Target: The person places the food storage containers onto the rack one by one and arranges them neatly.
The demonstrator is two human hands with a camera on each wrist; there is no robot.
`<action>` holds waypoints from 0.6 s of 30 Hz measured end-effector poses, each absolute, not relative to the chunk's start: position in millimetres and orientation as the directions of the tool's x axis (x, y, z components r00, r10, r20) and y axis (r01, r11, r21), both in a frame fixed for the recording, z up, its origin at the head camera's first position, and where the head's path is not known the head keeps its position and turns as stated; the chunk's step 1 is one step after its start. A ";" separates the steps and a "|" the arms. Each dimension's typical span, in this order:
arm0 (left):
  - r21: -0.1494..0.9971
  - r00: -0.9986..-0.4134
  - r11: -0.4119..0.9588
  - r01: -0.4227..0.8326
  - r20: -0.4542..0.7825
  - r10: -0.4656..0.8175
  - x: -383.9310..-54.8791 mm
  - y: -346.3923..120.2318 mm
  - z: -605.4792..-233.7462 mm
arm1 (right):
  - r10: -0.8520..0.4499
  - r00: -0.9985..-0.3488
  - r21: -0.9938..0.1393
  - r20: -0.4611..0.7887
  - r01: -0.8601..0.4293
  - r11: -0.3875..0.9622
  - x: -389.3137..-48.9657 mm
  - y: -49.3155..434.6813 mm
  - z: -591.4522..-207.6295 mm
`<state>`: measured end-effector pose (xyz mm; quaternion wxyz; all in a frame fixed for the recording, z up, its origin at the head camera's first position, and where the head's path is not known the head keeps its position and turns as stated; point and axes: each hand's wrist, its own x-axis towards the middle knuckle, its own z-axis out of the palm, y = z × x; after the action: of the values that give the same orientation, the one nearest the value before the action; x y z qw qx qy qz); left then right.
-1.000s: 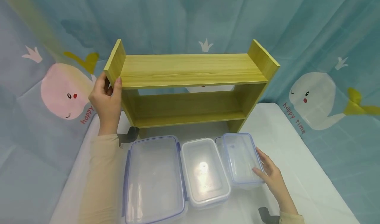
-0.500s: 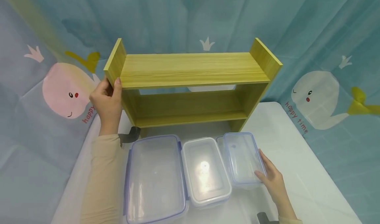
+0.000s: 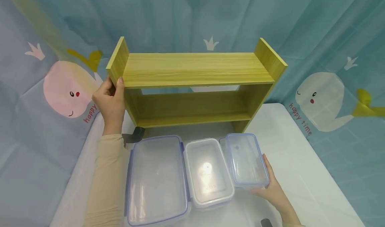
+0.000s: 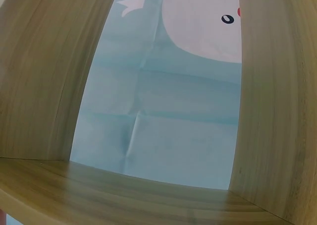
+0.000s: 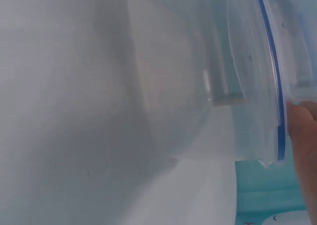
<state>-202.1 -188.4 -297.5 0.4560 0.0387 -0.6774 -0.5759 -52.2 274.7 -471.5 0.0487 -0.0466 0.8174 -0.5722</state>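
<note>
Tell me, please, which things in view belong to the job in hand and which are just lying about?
In the job, judging by the hands:
wooden shelf, gripped by the left hand
small blue-rimmed container, right hand at its near corner

Seemingly just about, in neither hand:
large blue-rimmed container
white-rimmed container
curtain, hanging behind

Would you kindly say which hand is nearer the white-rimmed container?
Right: the right hand is just right of the white-rimmed container; the left hand grips the wooden shelf, farther away.
</note>
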 end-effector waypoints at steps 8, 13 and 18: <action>0.812 -0.567 0.321 0.487 0.574 -0.591 -201.2 -190.1 -297.3 | -0.094 -0.996 -0.932 -0.008 -0.027 0.362 -53.9 271.3 -474.1; 0.810 -0.570 0.343 0.477 0.581 -0.581 -199.8 -188.1 -298.9 | -0.095 -0.995 -0.941 0.014 -0.045 0.334 -54.5 273.5 -472.6; 0.803 -0.566 0.362 0.474 0.593 -0.572 -200.7 -187.3 -297.4 | -0.066 -0.998 -0.951 -0.003 -0.017 0.310 -54.6 274.4 -470.3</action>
<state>-200.7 -187.3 -297.4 0.4642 0.0360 -0.6823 -0.5636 -54.6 274.4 -470.3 0.0206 -0.0257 0.8090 -0.5868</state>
